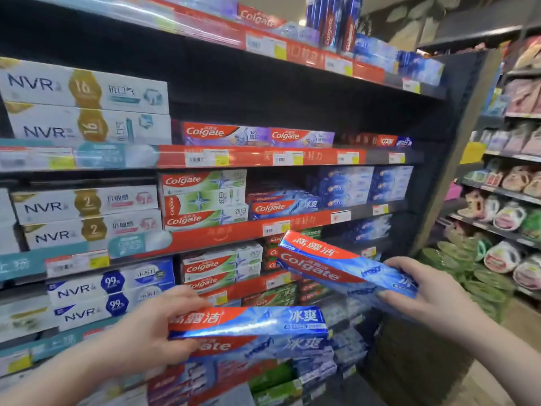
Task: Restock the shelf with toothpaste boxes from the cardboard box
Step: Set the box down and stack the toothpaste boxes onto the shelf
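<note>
1. Left hand [149, 326] grips blue toothpaste box [263, 320], below red shelf rail [234, 231]
2. Right hand [430, 291] grips second box [322, 259], tilted, just below rail
3. Above rail: low blue stack [281, 205], dark room over it

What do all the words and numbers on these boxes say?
"Colgate", "高露洁": tilted blue box held by the right hand.
"高露洁", "冰爽": level blue box held by the left hand.
"NVR", "16": top white boxes.
"NVR", "2": pink-marked white boxes.
"NVR", "99%": blue-and-white boxes.
"Colgate": purple boxes, green boxes.
Price tags: too blurred to read.
</note>
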Demonstrator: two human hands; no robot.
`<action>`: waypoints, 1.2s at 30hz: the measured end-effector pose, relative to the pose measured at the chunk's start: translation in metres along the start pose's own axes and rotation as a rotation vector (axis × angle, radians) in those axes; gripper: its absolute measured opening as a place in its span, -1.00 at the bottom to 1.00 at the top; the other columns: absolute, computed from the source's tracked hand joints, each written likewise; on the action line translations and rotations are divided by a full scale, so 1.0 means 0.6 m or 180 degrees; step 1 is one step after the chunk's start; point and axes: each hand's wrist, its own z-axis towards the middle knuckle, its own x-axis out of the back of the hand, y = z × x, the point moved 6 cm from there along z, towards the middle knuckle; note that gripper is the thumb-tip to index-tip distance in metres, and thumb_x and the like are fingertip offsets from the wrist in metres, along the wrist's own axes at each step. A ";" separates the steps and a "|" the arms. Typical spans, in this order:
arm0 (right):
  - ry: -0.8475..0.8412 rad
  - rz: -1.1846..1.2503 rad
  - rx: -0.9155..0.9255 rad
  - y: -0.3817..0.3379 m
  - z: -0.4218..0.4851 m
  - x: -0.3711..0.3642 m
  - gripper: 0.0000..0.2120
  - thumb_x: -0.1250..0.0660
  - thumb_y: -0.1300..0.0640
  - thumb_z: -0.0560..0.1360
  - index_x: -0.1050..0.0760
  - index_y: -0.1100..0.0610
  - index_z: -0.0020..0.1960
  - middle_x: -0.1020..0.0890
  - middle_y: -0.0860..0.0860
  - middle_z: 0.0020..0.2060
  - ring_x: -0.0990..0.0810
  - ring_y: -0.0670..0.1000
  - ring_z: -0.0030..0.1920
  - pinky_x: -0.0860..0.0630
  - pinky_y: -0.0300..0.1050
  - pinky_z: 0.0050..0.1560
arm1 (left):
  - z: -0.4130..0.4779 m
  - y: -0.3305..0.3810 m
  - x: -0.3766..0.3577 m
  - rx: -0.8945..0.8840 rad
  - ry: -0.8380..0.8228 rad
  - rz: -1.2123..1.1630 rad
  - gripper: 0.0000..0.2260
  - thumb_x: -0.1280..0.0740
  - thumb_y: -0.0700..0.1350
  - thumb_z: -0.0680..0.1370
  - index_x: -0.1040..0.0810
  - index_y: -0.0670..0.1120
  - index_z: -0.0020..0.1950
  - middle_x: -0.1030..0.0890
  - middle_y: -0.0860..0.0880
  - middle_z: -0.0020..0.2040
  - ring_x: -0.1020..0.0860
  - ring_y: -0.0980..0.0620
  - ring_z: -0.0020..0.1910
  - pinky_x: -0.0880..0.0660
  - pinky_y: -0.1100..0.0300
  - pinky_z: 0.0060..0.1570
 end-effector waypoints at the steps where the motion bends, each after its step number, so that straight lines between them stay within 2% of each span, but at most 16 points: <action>1: 0.0037 -0.0060 0.0040 0.006 0.034 0.003 -0.58 -0.37 -0.15 0.28 -0.46 -0.09 0.10 -0.59 -0.12 -0.07 -0.57 -0.01 -0.06 -0.42 -0.13 -0.06 | 0.028 -0.012 0.004 -0.0008 0.0048 -0.0014 -0.69 -0.36 0.14 0.27 -0.46 0.47 -0.06 -0.38 0.40 0.13 -0.48 0.30 0.11 -0.48 0.46 -0.08; 4: 0.0136 -0.0230 0.0158 0.021 0.129 0.011 -0.56 -0.40 -0.13 0.32 -0.47 0.00 0.15 -0.60 -0.06 -0.03 -0.56 0.01 -0.02 -0.41 -0.10 -0.05 | 0.114 -0.039 0.018 -0.0080 0.0230 0.0062 -0.65 -0.34 0.18 0.22 -0.40 0.59 -0.11 -0.33 0.46 0.15 -0.43 0.38 0.11 -0.40 0.53 -0.02; 6: 0.0185 -0.0327 0.0245 0.032 0.189 0.013 -0.52 -0.37 -0.16 0.32 -0.46 0.01 0.18 -0.57 -0.07 -0.02 -0.55 0.02 0.01 -0.36 -0.12 -0.06 | 0.170 -0.055 0.024 -0.0117 0.0284 0.0160 -0.69 -0.33 0.19 0.22 -0.47 0.46 -0.07 -0.43 0.41 0.10 -0.43 0.41 0.08 -0.35 0.53 0.00; 8: 0.0171 -0.0287 0.0257 0.043 0.245 0.009 -0.52 -0.39 -0.14 0.36 -0.45 0.03 0.21 -0.57 -0.05 0.04 -0.54 0.04 0.07 -0.38 -0.10 -0.02 | 0.218 -0.065 0.028 -0.0144 0.0403 0.0328 -0.53 -0.31 0.23 0.22 -0.54 0.22 0.11 -0.50 0.35 0.02 -0.39 0.42 0.10 -0.30 0.55 0.04; 10: 0.0181 -0.0200 0.0325 0.054 0.298 0.000 -0.55 -0.41 -0.07 0.37 -0.45 0.04 0.21 -0.60 0.00 0.10 -0.54 0.09 0.10 -0.41 -0.05 0.06 | 0.259 -0.071 0.030 -0.0130 0.0463 0.0366 -0.42 -0.28 0.25 0.21 -0.54 0.06 0.18 -0.48 0.34 0.03 -0.37 0.44 0.11 -0.28 0.60 0.04; 14: 0.0139 -0.0009 0.0530 0.065 0.402 -0.032 -0.53 -0.39 -0.07 0.38 -0.44 0.05 0.23 -0.60 0.07 0.12 -0.55 0.12 0.13 -0.44 0.05 0.16 | 0.310 -0.067 0.023 -0.0147 0.0576 0.0288 -0.43 -0.29 0.21 0.22 -0.56 0.00 0.16 -0.54 0.25 -0.02 -0.42 0.45 0.03 -0.28 0.63 0.00; 17: 0.0028 0.0141 0.0777 0.065 0.471 -0.062 -0.54 -0.37 -0.11 0.38 -0.44 0.05 0.21 -0.62 0.09 0.05 -0.57 0.14 0.08 -0.46 0.03 0.09 | 0.331 -0.068 0.009 -0.0129 0.0701 0.0419 -0.45 -0.32 0.17 0.23 -0.59 -0.07 0.13 -0.55 0.28 -0.04 -0.44 0.41 0.02 -0.28 0.64 0.01; 19: -0.0039 0.0281 0.1026 0.058 0.512 -0.079 -0.55 -0.36 -0.14 0.37 -0.45 0.05 0.17 -0.61 0.08 0.00 -0.57 0.15 0.03 -0.48 0.04 0.03 | 0.342 -0.073 -0.004 -0.0088 0.0756 0.0489 -0.50 -0.33 0.16 0.24 -0.60 -0.01 0.12 -0.57 0.28 -0.05 -0.47 0.35 0.03 -0.30 0.61 0.02; 22: 0.0110 0.0240 0.1441 0.047 0.569 -0.095 -0.50 -0.35 -0.19 0.34 -0.46 0.05 0.17 -0.61 0.02 0.00 -0.56 0.10 0.05 -0.43 -0.05 0.04 | 0.358 -0.089 -0.032 0.0178 0.0872 0.0344 -0.62 -0.36 0.19 0.22 -0.51 0.38 0.03 -0.48 0.32 0.08 -0.50 0.36 0.03 -0.35 0.57 0.01; 23: 0.0121 0.0259 0.1551 0.043 0.587 -0.100 -0.51 -0.36 -0.18 0.35 -0.46 0.04 0.18 -0.61 0.00 0.00 -0.56 0.09 0.05 -0.43 -0.05 0.06 | 0.362 -0.092 -0.041 0.0216 0.0940 0.0375 -0.63 -0.36 0.20 0.22 -0.48 0.42 0.01 -0.46 0.33 0.11 -0.50 0.38 0.03 -0.34 0.59 0.01; 26: 0.0072 0.0323 0.1764 0.030 0.632 -0.114 -0.51 -0.37 -0.14 0.38 -0.45 0.07 0.22 -0.60 0.03 0.05 -0.56 0.09 0.03 -0.45 0.00 0.12 | 0.373 -0.094 -0.063 0.0270 0.1053 0.0596 -0.57 -0.36 0.28 0.22 -0.50 0.27 0.07 -0.43 0.34 0.13 -0.47 0.43 0.04 -0.29 0.63 0.02; 28: -0.0011 0.0353 0.1897 0.022 0.659 -0.125 -0.50 -0.36 -0.09 0.42 -0.43 0.13 0.27 -0.54 0.00 -0.02 -0.51 -0.02 -0.14 -0.39 -0.12 0.02 | 0.381 -0.101 -0.079 0.0346 0.1116 0.0657 -0.53 -0.36 0.21 0.23 -0.54 0.15 0.12 -0.44 0.34 0.12 -0.48 0.42 0.04 -0.30 0.62 0.02; 29: -0.0075 0.0363 0.1969 0.017 0.671 -0.132 -0.51 -0.35 -0.07 0.44 -0.42 0.15 0.28 -0.51 0.01 -0.05 -0.46 -0.06 -0.20 -0.34 -0.18 -0.02 | 0.384 -0.105 -0.085 0.0386 0.1155 0.0680 -0.55 -0.36 0.18 0.24 -0.53 0.20 0.12 -0.45 0.34 0.11 -0.48 0.41 0.04 -0.30 0.62 0.02; 32: -0.0228 0.0387 0.2143 0.003 0.701 -0.152 -0.52 -0.33 -0.03 0.46 -0.39 0.12 0.32 -0.54 0.09 0.16 -0.51 0.02 0.01 -0.28 -0.29 -0.01 | 0.384 -0.113 -0.095 0.0484 0.1229 0.0671 -0.56 -0.38 0.22 0.23 -0.44 0.45 0.09 -0.46 0.36 0.11 -0.49 0.37 0.07 -0.33 0.58 0.05; 34: -0.0381 0.0373 0.2232 -0.004 0.718 -0.166 -0.52 -0.31 -0.03 0.47 -0.37 0.11 0.34 -0.51 0.08 0.25 -0.50 0.07 0.17 -0.26 -0.36 0.02 | 0.383 -0.112 -0.097 0.0484 0.1337 0.0681 -0.54 -0.39 0.26 0.22 -0.42 0.46 0.11 -0.48 0.36 0.11 -0.50 0.36 0.07 -0.33 0.59 0.03; 36: -0.0555 0.0323 0.2316 -0.009 0.732 -0.180 -0.52 -0.28 -0.03 0.48 -0.35 0.11 0.36 -0.47 0.06 0.31 -0.43 0.03 0.29 -0.24 -0.35 0.16 | 0.381 -0.108 -0.097 0.0478 0.1455 0.0715 -0.53 -0.39 0.20 0.22 -0.43 0.45 0.11 -0.49 0.35 0.10 -0.51 0.37 0.05 -0.32 0.61 -0.01</action>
